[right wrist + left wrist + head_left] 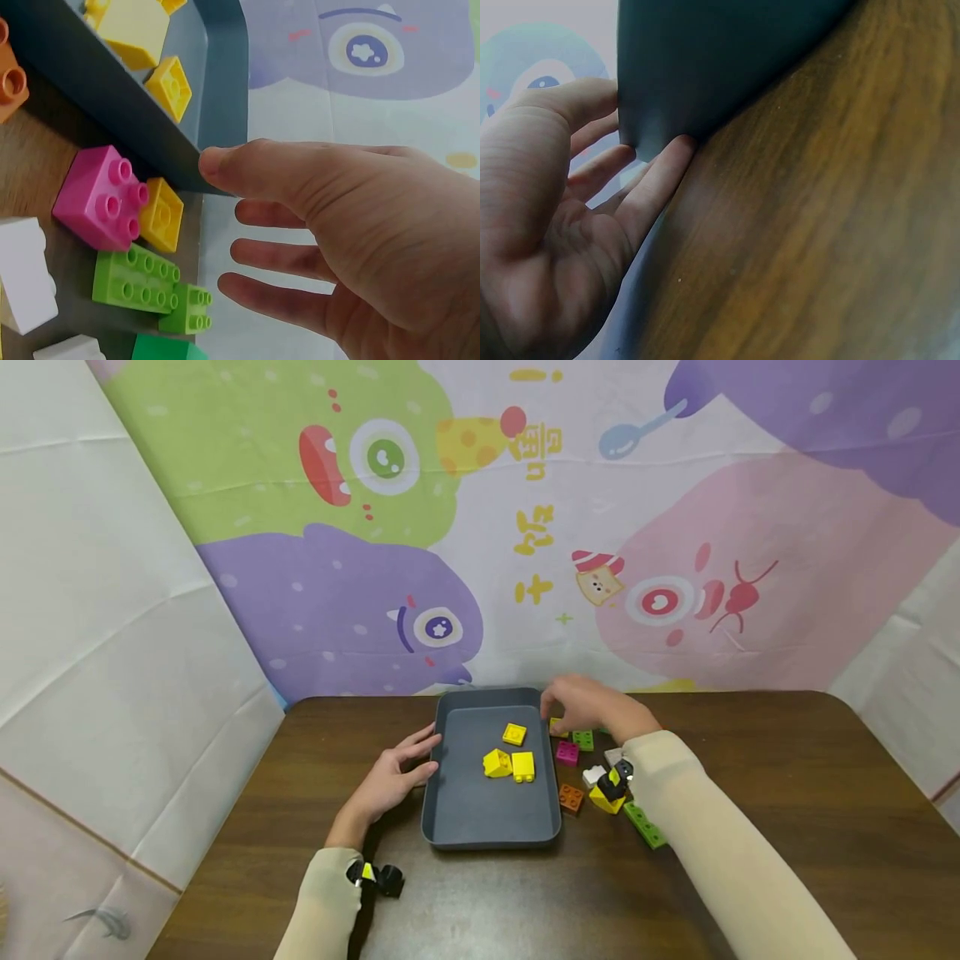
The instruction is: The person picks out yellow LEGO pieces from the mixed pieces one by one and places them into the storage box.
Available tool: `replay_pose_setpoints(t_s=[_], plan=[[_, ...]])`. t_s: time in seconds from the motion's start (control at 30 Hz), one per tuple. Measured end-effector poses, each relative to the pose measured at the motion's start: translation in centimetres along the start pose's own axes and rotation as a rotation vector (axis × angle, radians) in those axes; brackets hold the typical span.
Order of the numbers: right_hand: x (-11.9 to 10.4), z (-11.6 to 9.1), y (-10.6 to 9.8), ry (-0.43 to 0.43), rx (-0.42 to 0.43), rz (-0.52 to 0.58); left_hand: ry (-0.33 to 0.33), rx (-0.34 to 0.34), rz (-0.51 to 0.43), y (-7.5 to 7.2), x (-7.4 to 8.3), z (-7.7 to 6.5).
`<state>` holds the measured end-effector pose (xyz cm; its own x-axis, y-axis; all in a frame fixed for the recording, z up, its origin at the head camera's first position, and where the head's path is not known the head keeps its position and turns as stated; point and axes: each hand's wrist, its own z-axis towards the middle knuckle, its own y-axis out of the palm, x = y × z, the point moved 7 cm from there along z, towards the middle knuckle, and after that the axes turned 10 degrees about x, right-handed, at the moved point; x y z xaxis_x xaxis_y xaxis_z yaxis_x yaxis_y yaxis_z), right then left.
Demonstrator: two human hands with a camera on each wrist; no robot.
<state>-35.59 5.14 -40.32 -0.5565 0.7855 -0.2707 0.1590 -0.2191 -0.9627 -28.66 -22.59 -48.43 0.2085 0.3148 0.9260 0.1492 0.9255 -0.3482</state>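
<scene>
A dark grey tray (487, 818) lies on the table with three yellow building blocks in it: a square one (514, 734), a slanted one (497, 764) and a block (523, 767) beside it. My left hand (390, 782) is at the tray's left side, and its fingertips touch the outer wall (675, 67). Over the tray's far right corner reaches my right hand (592, 703), holding nothing. In the right wrist view its thumb (225, 165) is at the rim and the other fingers extend beyond. A small yellow block (162, 215) and a magenta block (101, 196) lie near it.
Right of the tray lie more blocks: orange (571, 797), white (593, 776), yellow (606, 802), long green (645, 825) and small green (582, 741). My right forearm (720, 827) passes over some. A printed cloth (525, 643) hangs behind the wooden table (810, 793).
</scene>
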Motion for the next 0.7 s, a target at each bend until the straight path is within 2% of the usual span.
replay_pose_setpoints(t_s=[0.27,0.7], plan=[[1.0,0.0,-0.2,0.035,0.024,-0.009,-0.009,0.005,0.008,0.0,0.0,0.0],[1.7,0.0,0.0,0.122,0.224,-0.020,0.004,-0.002,0.012,0.1,0.0,0.0]])
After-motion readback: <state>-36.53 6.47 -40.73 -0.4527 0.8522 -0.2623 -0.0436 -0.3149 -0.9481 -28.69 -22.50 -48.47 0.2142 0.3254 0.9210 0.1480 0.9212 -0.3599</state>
